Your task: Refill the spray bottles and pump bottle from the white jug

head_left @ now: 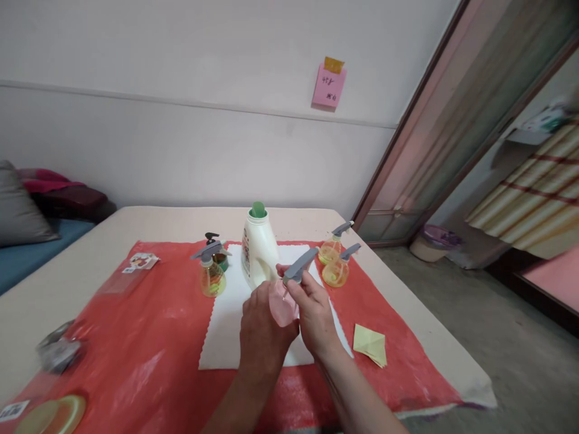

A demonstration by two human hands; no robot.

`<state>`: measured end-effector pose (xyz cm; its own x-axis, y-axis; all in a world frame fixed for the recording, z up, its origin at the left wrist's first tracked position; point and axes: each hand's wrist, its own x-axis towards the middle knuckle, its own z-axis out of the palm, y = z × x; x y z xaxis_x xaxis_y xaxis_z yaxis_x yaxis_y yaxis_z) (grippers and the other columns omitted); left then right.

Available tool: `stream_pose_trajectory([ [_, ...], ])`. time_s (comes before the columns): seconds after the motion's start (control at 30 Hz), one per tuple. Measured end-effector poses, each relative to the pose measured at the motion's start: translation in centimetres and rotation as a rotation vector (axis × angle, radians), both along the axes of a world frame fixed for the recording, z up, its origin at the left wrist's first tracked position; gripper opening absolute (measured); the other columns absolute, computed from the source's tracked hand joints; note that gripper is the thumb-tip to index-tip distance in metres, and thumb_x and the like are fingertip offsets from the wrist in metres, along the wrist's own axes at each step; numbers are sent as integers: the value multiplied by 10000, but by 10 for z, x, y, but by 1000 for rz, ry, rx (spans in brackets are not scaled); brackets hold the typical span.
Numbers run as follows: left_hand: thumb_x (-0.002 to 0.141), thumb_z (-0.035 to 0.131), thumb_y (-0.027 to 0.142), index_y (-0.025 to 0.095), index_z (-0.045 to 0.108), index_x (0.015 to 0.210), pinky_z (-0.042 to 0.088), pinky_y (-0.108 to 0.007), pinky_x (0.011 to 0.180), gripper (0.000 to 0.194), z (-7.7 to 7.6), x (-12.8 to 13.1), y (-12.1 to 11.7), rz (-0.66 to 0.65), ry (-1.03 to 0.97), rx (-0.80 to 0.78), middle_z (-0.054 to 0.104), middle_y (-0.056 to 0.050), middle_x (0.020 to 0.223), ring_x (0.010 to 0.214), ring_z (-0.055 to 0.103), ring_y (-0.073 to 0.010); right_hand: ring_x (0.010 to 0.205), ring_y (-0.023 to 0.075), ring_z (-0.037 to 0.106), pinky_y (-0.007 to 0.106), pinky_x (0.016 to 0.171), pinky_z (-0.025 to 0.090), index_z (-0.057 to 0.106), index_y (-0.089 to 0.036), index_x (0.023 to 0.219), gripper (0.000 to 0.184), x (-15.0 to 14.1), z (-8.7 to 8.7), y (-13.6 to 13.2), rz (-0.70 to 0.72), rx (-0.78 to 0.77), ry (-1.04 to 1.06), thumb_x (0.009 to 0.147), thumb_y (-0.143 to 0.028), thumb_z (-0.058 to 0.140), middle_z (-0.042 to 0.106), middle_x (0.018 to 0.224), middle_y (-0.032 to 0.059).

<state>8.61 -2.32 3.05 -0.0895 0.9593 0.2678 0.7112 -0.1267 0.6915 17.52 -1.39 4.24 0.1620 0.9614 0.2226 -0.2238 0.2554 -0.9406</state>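
Above the white cloth, my left hand is wrapped round the body of a small pink see-through spray bottle. My right hand closes on the neck and grey trigger head of that same bottle, which tilts to the right. Just behind stands a white detergent jug with a green spout in its mouth. Left of the jug is a yellow spray bottle with a grey head, and a dark pump bottle is partly hidden behind it. Two more yellow spray bottles stand to the right.
A red sheet covers much of the pale table. Yellow sticky notes lie at right. Clear packaging, a crinkled silvery bundle and a yellow round item lie at left. A pink note hangs on the wall.
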Motion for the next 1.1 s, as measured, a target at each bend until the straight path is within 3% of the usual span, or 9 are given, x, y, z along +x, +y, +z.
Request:
stream_pose_trajectory([
  [0.17,913,515,317,216,617,1066,464,-409,965,210,8,1,-2,-60,115,6,681,-94,1060,1079,642,-267,733,182,507,282,673,414,582,-172,787,360,-10,-4,1,-321,-109,-169,741,-485,754,562,758,11],
  [0.23,912,510,311,224,622,1058,476,-398,919,203,12,0,-1,-71,130,-17,685,-86,1033,1025,652,-263,760,188,518,279,685,418,589,-170,806,348,-12,1,-1,-303,-95,-189,749,-478,739,573,779,15],
  [0.4,809,661,364,224,570,1206,482,-391,908,430,9,-3,2,-5,102,-9,657,-105,1166,1079,632,-286,784,171,518,263,714,425,581,-189,906,273,-8,10,-5,-22,-5,-57,879,-455,638,567,831,-3],
  [0.6,929,484,300,209,615,1057,446,-430,971,205,-4,-3,4,-53,189,94,651,-128,1121,1157,588,-302,772,174,513,270,727,431,597,-199,918,212,-19,1,-3,-261,-36,-86,855,-395,648,562,809,-4],
  [0.7,932,479,299,222,615,1031,470,-414,922,185,-2,-4,4,-69,168,69,661,-103,1044,1068,617,-281,702,161,492,261,675,428,558,-213,875,200,-25,1,-4,-277,-57,-72,872,-398,636,522,744,-24],
  [0.8,930,478,286,218,616,1056,471,-439,941,199,-4,-4,4,-86,151,78,669,-113,1038,1076,627,-294,752,162,517,259,722,442,564,-213,883,194,-27,1,-6,-280,-90,-82,853,-375,667,555,791,-22],
  [0.87,903,513,261,196,601,1138,442,-475,1016,260,-14,-1,5,-95,119,129,657,-152,1154,1191,591,-324,806,168,542,266,776,450,581,-206,910,199,-24,0,-5,-280,-96,-67,847,-371,673,589,842,-12],
  [0.97,839,589,260,182,485,1329,400,-504,1100,508,-32,4,3,-130,-13,166,577,-175,1343,1329,504,-333,791,178,562,282,759,460,585,-192,900,262,-9,-3,2,-260,-111,-21,829,-428,674,610,835,2],
  [1.1,749,684,306,250,239,1502,386,-535,1135,877,-44,1,0,-236,-182,87,414,-136,1517,1421,398,-317,854,217,583,316,789,461,626,-174,939,381,44,-8,18,-413,-102,-103,757,-499,705,646,907,38],
])
